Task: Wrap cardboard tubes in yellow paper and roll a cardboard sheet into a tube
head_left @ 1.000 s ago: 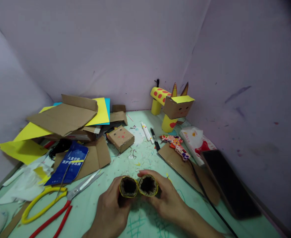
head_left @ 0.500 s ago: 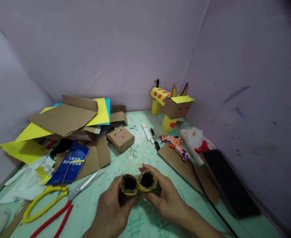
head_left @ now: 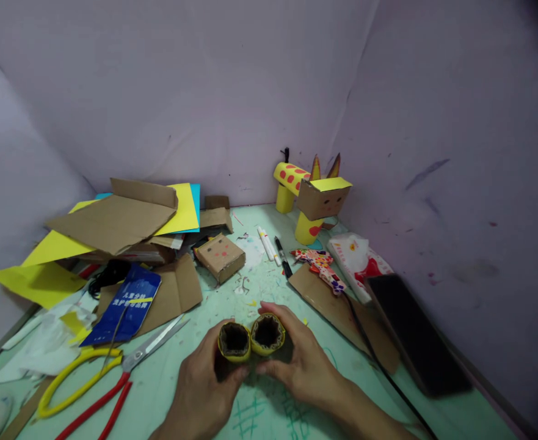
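Note:
Two short cardboard tubes wrapped in yellow paper stand side by side in front of me, their open corrugated ends facing up. My left hand (head_left: 201, 380) is closed around the left yellow tube (head_left: 234, 357). Around the right yellow tube (head_left: 267, 351), my right hand (head_left: 309, 362) has its fingers on the far side and its thumb near the front. The tubes touch or nearly touch at their rims. Beyond them lies a small cardboard box with a drawn face (head_left: 221, 258).
Left are scissors (head_left: 134, 360), a blue packet (head_left: 129, 305) and stacked cardboard (head_left: 113, 220). A yellow spotted cardboard animal (head_left: 324, 201) stands at the back. On the right lie markers (head_left: 269, 245), a flower-patterned glue gun (head_left: 326, 269) with its cord, a tissue pack (head_left: 358, 260) and a phone (head_left: 418, 336).
The view has shifted slightly, so most things appear a little further left. Both hands keep hold of the tubes, which remain side by side.

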Demonstrator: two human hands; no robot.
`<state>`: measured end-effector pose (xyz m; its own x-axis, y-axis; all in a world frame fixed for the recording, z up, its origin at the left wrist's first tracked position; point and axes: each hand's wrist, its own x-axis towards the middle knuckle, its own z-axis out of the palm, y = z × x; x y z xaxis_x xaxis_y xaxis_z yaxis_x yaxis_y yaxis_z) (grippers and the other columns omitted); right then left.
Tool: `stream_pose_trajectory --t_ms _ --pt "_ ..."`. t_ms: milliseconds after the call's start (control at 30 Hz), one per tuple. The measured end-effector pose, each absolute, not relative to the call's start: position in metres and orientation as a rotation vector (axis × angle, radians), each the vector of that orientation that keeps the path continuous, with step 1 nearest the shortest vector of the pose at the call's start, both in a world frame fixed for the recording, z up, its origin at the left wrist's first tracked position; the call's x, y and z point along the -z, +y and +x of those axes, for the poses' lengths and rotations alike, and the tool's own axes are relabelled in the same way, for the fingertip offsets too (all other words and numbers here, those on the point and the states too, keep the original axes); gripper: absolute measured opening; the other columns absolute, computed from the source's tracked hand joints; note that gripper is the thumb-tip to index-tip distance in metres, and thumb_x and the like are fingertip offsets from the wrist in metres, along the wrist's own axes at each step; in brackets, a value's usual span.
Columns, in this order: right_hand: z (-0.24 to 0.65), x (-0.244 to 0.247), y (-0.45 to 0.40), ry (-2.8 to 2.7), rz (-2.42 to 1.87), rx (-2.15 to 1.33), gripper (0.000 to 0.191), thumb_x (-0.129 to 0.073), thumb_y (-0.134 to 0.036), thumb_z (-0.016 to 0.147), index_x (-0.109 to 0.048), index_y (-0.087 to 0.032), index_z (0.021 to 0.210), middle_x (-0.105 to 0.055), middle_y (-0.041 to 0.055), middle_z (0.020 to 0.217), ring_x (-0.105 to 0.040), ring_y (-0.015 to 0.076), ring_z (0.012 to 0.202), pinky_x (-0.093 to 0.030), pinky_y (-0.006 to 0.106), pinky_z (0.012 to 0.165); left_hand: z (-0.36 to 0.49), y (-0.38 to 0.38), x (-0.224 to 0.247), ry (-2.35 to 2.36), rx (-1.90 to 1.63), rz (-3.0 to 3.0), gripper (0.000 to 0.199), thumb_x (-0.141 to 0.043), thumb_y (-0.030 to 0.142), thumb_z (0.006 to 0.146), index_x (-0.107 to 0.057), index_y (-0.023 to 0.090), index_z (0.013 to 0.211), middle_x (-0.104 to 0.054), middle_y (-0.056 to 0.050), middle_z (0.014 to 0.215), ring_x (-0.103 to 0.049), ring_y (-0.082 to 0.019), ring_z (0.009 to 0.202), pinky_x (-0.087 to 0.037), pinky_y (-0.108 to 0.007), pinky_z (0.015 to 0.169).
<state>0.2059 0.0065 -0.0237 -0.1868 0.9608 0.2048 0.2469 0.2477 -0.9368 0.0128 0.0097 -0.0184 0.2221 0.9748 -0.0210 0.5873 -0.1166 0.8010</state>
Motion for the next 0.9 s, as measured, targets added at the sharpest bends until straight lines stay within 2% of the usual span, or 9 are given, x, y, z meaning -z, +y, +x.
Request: stream_pose_trajectory --t_ms 67,133,200,333,433,567,700,900 --pt "0.205 0.023 0.006 -1.601 -1.148 -0.978 0.066 -0.073 -0.011 0.065 -0.046 -0.024 0.124 -0.058 0.0075 0.115 -0.056 0.0244 0.105 -0.043 0.039 0.092 0.015 0.010 0.014 1.424 -0.726 1.814 0.025 -0.056 0.035 0.081 -0.056 0.021 0.103 -0.068 -0.003 0.097 -0.065 -0.020 0.089 -0.051 -0.031 0.079" --pt "0.204 0.022 0.006 -1.569 -1.137 -0.983 0.059 -0.069 -0.011 0.068 -0.048 -0.025 0.122 -0.060 0.0057 0.112 -0.057 0.0228 0.102 -0.044 0.036 0.090 0.015 0.009 0.011 1.412 -0.760 1.828 0.017 -0.056 0.037 0.082 -0.058 0.021 0.087 -0.067 -0.001 0.081 -0.064 -0.018 0.073 -0.051 -0.028 0.067" --pt "0.204 0.020 0.005 -1.551 -1.074 -1.025 0.054 -0.066 -0.015 0.073 -0.047 -0.025 0.122 -0.061 0.0049 0.113 -0.057 0.0221 0.103 -0.044 0.035 0.091 0.015 0.006 0.009 1.395 -0.808 1.838 0.018 -0.060 0.039 0.078 -0.058 0.021 0.081 -0.065 0.000 0.072 -0.061 -0.016 0.064 -0.050 -0.026 0.060" --pt "0.202 0.016 0.003 -1.509 -0.939 -1.218 0.041 -0.061 -0.026 0.079 -0.050 -0.021 0.119 -0.062 0.0053 0.105 -0.058 0.0219 0.097 -0.047 0.034 0.086 0.016 0.000 0.007 1.325 -0.812 1.771 0.033 -0.061 0.049 0.074 -0.060 0.019 0.084 -0.063 -0.001 0.069 -0.055 -0.015 0.058 -0.044 -0.024 0.052" --pt "0.199 0.016 0.002 -1.420 -0.991 -1.359 0.043 -0.068 -0.038 0.074 -0.056 -0.019 0.110 -0.064 0.0047 0.096 -0.059 0.0222 0.088 -0.049 0.033 0.075 0.020 -0.003 0.004 1.263 -0.750 1.569 0.040 -0.061 0.054 0.071 -0.061 0.017 0.088 -0.064 -0.002 0.072 -0.055 -0.015 0.061 -0.044 -0.024 0.053" --pt "0.197 0.016 0.002 -1.253 -0.979 -1.498 0.054 -0.070 -0.048 0.071 -0.054 -0.018 0.114 -0.064 0.0074 0.102 -0.060 0.0233 0.089 -0.050 0.035 0.077 0.023 -0.003 -0.001 1.161 -0.752 1.389 0.047 -0.062 0.054 0.071 -0.060 0.016 0.099 -0.068 -0.004 0.083 -0.061 -0.018 0.069 -0.049 -0.026 0.061" --pt "0.196 0.016 0.002 -1.188 -0.922 -1.568 0.055 -0.067 -0.051 0.074 -0.056 -0.016 0.115 -0.065 0.0099 0.106 -0.061 0.0235 0.091 -0.050 0.036 0.076 0.020 -0.001 -0.001 1.044 -0.698 1.339 0.046 -0.062 0.052 0.075 -0.057 0.015 0.104 -0.068 -0.006 0.090 -0.065 -0.022 0.079 -0.052 -0.030 0.069" --pt "0.195 0.018 0.000 -1.162 -0.922 -1.559 0.051 -0.067 -0.050 0.076 -0.055 -0.017 0.113 -0.064 0.0096 0.105 -0.061 0.0227 0.090 -0.050 0.036 0.078 0.018 0.000 0.002 1.085 -0.640 1.332 0.041 -0.062 0.047 0.077 -0.057 0.016 0.103 -0.069 -0.005 0.089 -0.064 -0.021 0.080 -0.053 -0.030 0.069"
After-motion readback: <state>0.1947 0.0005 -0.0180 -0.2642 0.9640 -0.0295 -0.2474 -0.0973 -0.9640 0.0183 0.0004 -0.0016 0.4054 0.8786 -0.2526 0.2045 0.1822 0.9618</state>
